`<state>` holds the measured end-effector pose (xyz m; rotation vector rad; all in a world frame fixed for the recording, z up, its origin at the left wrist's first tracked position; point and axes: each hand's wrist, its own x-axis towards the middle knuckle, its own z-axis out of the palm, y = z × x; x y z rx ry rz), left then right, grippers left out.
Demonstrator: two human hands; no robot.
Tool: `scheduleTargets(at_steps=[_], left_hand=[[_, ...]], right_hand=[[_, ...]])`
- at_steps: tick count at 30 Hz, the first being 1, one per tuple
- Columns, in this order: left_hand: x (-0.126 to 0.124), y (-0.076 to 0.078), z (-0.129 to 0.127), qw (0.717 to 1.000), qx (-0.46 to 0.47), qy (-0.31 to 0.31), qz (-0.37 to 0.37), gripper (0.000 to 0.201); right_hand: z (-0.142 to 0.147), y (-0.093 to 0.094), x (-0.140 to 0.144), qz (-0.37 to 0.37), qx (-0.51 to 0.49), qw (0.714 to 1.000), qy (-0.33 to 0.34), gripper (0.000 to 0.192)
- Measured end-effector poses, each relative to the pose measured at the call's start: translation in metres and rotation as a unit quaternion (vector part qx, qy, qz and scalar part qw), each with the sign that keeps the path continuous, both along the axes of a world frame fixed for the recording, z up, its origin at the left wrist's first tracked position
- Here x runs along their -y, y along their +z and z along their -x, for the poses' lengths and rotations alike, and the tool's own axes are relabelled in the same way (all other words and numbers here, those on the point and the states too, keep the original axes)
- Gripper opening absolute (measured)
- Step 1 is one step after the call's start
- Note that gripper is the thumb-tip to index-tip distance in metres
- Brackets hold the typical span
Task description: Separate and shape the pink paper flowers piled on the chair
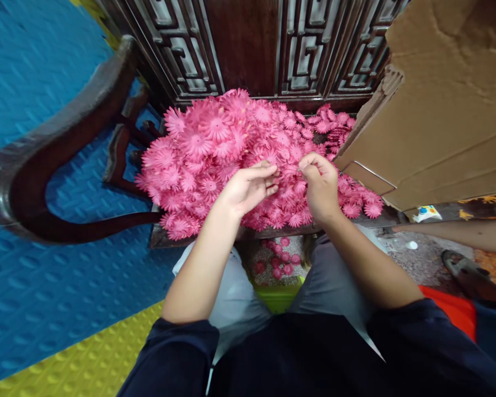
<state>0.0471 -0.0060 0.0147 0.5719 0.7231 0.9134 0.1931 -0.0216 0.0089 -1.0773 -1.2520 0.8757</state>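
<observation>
Flowers [215,149] sit heaped on a dark wooden seat [161,238] before us. Left hand [248,190] half-curled over the pile; right hand [320,184] pinched shut, on what we can't tell. We'd pinch one flower, lift clear. Blue mat [37,286] left, cardboard [442,121] right, carved panel [248,44] behind.

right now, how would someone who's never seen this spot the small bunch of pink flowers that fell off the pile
Start at the dark carved wooden cabinet and drop to the big heap of pink flowers on the wooden bench in front of it. Look below the bench's front edge, between the person's knees: the fallen flowers lie there on speckled floor, a sparse handful, unlike the dense heap above.
</observation>
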Motion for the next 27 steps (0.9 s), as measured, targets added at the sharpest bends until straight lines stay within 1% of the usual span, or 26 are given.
scheduleTargets(at_steps=[2,4,5,7,8,10,11,13,17,20,24,27], left_hand=[[0.000,-0.001,-0.001,0.996,-0.040,0.044,-0.069,0.031],[0.001,-0.004,-0.004,0.975,-0.100,0.110,-0.165,0.028],[0.001,-0.005,-0.005,0.958,-0.135,0.145,-0.209,0.026],[0.003,-0.009,-0.009,0.914,-0.208,0.209,-0.279,0.022],[0.003,-0.011,-0.010,0.891,-0.242,0.234,-0.305,0.020],[0.004,-0.015,-0.012,0.853,-0.292,0.263,-0.344,0.017],[0.004,-0.016,-0.012,0.839,-0.310,0.270,-0.357,0.015],[0.005,-0.018,-0.013,0.821,-0.332,0.279,-0.370,0.015],[0.007,-0.018,-0.017,0.799,-0.337,0.313,-0.386,0.017],[0.010,-0.016,-0.019,0.780,-0.343,0.349,-0.389,0.017],[0.014,-0.014,-0.021,0.758,-0.346,0.393,-0.389,0.018],[0.017,-0.012,-0.023,0.749,-0.345,0.411,-0.389,0.018]], right_hand=[[0.000,0.000,0.000,-0.009,0.007,1.000,-0.016,0.011],[0.001,0.000,0.000,-0.009,0.015,0.999,-0.029,0.011],[0.001,0.000,0.000,-0.005,0.020,1.000,-0.021,0.011],[0.004,-0.001,0.000,0.011,0.046,0.998,0.033,0.012],[0.005,-0.002,0.000,0.022,0.062,0.996,0.065,0.012],[0.005,-0.003,-0.001,0.046,0.088,0.988,0.115,0.014],[0.005,-0.003,-0.002,0.056,0.095,0.986,0.127,0.014],[0.003,-0.002,-0.003,0.070,0.099,0.984,0.132,0.015],[0.001,0.002,-0.003,0.070,0.095,0.986,0.122,0.016],[0.002,0.004,-0.001,0.059,0.088,0.988,0.115,0.016],[0.005,0.005,0.002,0.055,0.079,0.987,0.128,0.017],[0.005,0.005,0.003,0.063,0.054,0.986,0.144,0.018]])
